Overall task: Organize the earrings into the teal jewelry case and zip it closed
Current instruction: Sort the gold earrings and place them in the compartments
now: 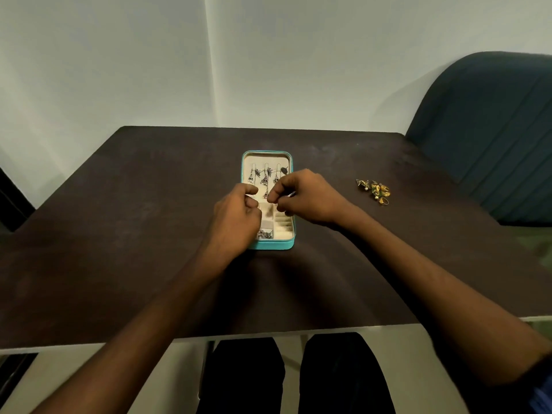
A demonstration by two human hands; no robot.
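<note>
The teal jewelry case lies open at the middle of the table, its cream lining up. Several silver drop earrings hang in the far half, and a small silver cluster sits in a near compartment. My left hand hovers over the case's left side with its fingers curled; whether it holds anything is hidden. My right hand is over the case's middle, fingertips pinched on a small silver piece. A pile of gold earrings lies on the table to the right.
The dark brown table ends at a white front edge near my legs. A dark teal chair stands at the right rear corner. A pale wall rises behind the table.
</note>
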